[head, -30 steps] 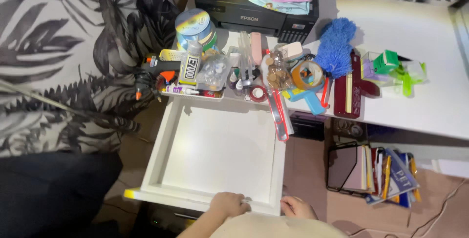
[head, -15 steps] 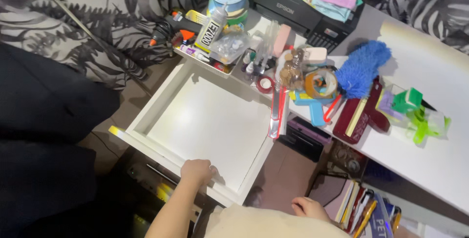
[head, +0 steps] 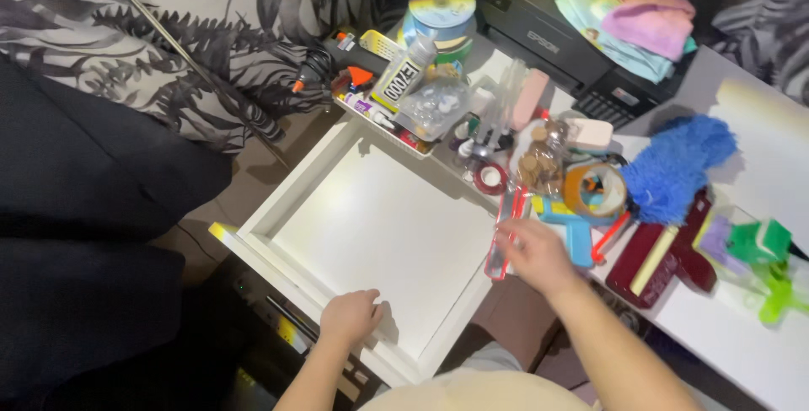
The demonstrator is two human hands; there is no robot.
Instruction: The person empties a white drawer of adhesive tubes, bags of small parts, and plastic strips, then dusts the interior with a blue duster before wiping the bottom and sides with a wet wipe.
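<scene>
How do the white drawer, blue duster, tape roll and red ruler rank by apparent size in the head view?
1. White drawer
2. Blue duster
3. Red ruler and tape roll: different shapes, similar extent, so unranked.

Right hand (head: 538, 252) motion-blurred; fingers indistinct, contact with red tool (head: 504, 234) beneath them cannot be told. Left hand (head: 350, 316) covers part of drawer (head: 253, 230) front rim. Both forearms cut off at bottom edge. Green item (head: 771, 259) far right of right hand partly cropped
</scene>
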